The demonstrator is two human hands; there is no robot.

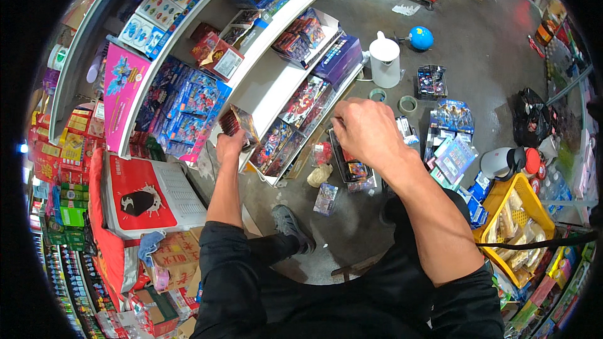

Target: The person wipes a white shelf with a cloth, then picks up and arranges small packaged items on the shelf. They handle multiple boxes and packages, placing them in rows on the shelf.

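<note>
At the near end of the lowest white shelf (pixel 256 88), my left hand (pixel 231 145) grips a small open printed box (pixel 243 120) with dark red packets inside. My right hand (pixel 365 129) is held above the floor with its fingers curled under. Its fingertips are hidden, so whether anything is in them does not show. Partly covered beneath that hand is a dark open carton (pixel 354 172) containing colourful packets. Two printed boxes of toy or card packs, one red and white (pixel 306 99) and one blue (pixel 273 143), sit along the shelf's front.
A white electric kettle (pixel 385 63), tape rolls (pixel 407 104) and a blue ball (pixel 420 38) are on the floor. Flattened printed cartons (pixel 452 160) lie to the right, near a yellow basket (pixel 485 226) with bagged goods. A large red-and-white carton (pixel 155 197) stands at left.
</note>
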